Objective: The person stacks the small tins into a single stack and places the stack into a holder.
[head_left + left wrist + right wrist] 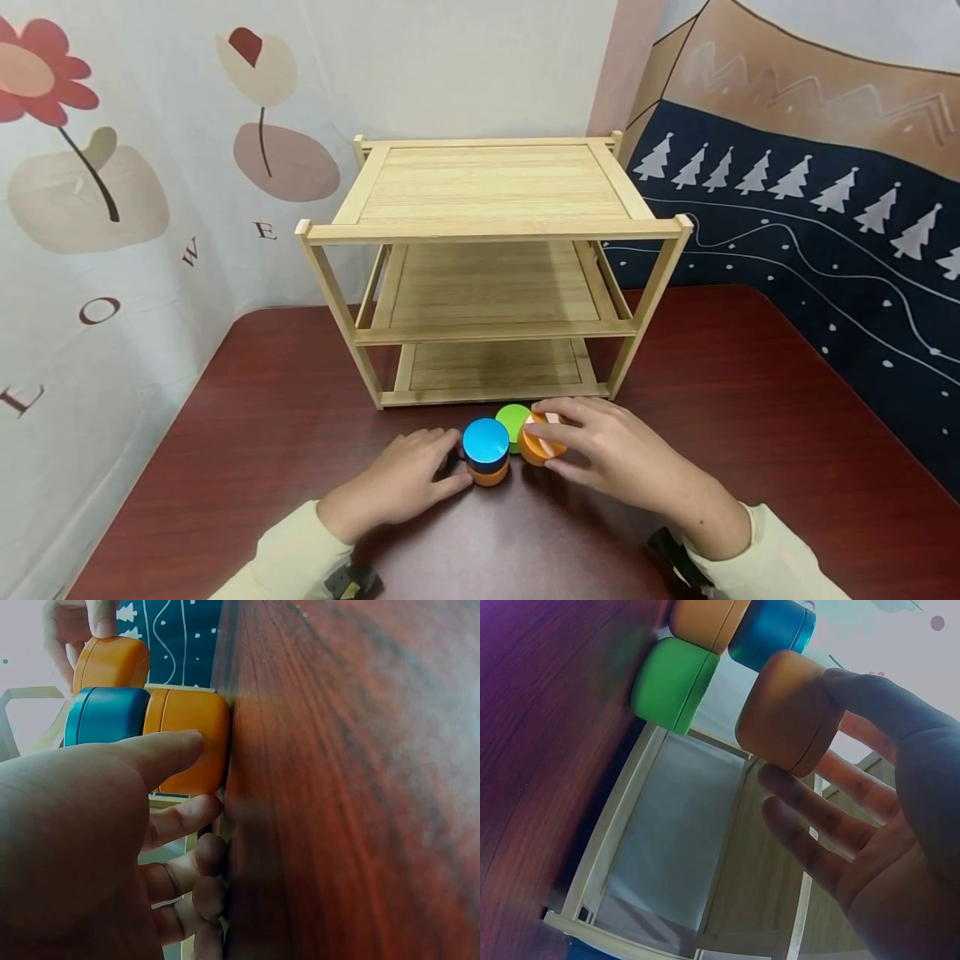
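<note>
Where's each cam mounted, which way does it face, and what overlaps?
Head: on the head, facing forward and down at shelf and table; left hand, right hand and sleeves show.
Left wrist: on left wrist, facing lower orange jar; left hand looms near, right hand beyond.
Right wrist: on right wrist, facing held orange jar with green jar beyond; only right hand shows.
Both wrist views share: blue jar on lower orange jar, held orange jar, right hand; both are turned sideways.
</note>
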The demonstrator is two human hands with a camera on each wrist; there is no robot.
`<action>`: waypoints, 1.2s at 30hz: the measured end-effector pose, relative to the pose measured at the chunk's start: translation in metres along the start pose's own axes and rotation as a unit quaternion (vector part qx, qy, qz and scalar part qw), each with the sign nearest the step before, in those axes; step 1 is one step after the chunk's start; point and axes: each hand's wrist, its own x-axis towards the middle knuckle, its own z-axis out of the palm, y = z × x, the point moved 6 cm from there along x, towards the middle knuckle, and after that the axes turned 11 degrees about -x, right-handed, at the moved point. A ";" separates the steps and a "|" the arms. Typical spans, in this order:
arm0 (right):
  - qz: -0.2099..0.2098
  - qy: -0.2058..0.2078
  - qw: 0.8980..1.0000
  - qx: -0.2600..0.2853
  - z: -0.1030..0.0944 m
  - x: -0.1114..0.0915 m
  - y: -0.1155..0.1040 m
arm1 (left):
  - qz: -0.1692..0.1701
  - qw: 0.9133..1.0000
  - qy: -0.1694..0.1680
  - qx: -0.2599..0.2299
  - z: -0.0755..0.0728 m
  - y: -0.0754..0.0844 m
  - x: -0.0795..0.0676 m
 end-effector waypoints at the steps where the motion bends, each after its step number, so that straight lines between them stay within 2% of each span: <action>1: -0.001 0.000 1.000 -0.001 0.000 0.000 0.000 | 0.000 1.000 0.000 0.000 0.000 0.000 0.000; 36: 0.003 0.012 1.000 -0.004 -0.003 -0.001 0.003 | -0.002 1.000 -0.002 0.007 0.002 -0.003 0.000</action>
